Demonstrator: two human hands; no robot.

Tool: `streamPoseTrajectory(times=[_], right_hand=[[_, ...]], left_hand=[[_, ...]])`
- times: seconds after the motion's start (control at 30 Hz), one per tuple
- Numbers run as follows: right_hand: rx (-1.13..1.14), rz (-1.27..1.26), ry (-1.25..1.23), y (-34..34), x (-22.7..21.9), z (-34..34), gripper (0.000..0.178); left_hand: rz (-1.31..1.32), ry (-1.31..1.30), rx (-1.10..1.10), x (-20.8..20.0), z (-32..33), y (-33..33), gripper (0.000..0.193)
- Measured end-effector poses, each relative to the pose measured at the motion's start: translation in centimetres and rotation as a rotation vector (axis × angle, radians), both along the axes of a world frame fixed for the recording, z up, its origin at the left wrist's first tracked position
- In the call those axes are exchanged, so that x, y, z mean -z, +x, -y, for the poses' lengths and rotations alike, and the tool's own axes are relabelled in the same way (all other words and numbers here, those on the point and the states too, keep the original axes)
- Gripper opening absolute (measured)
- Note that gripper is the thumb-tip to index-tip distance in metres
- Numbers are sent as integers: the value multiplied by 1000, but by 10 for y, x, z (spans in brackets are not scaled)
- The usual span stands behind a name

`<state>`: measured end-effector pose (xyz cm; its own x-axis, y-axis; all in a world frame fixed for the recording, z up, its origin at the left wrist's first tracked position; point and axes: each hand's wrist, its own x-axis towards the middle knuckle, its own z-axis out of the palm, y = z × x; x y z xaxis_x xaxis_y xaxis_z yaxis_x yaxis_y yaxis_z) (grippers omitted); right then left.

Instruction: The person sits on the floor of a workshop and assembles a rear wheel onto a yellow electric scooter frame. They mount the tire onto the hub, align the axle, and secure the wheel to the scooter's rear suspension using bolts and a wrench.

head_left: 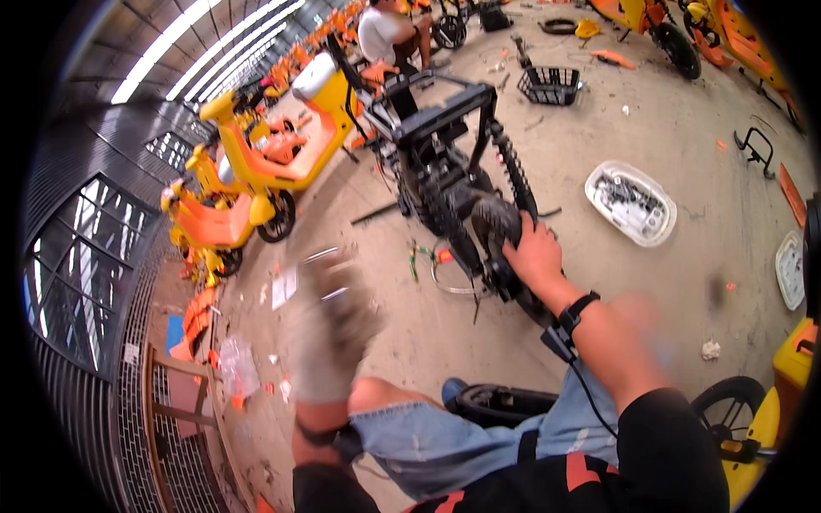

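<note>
A stripped black scooter frame [436, 128] stands in front of me, its rear end toward me. Coil-spring shock absorbers [513, 175] flank its rear wheel [496, 221]. My bare right hand [537, 254] rests on the wheel's tyre, fingers curled over it. To the left, apart from the frame, my left hand [332, 329] is raised in a pale work glove and smeared by motion. Shiny metal glints at its closed-looking fingers, but the thing's kind is too blurred to tell. A looped cable [449, 278] lies on the floor between the left hand and the wheel.
A white plastic tub [633, 203] of small metal parts sits on the floor to the right. Yellow and orange scooters [282, 162] line the left. A black basket [550, 85] lies farther off, and a seated person [389, 38] is behind the frame. A wooden frame [184, 410] leans at lower left.
</note>
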<state>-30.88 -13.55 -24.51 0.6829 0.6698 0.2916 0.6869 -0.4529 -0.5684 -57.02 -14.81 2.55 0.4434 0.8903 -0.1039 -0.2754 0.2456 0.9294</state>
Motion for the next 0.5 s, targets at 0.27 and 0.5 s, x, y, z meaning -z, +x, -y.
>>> streamPoseTrajectory(times=[0.27, 0.5], right_hand=[[-49, -55, -46, -18, -11, -7, 71], [-28, -61, -90, -12, -15, -8, 67]], left_hand=[[-566, -274, 181, 213, -98, 45, 33], [-956, 36, 366, 304, -129, 30, 35]])
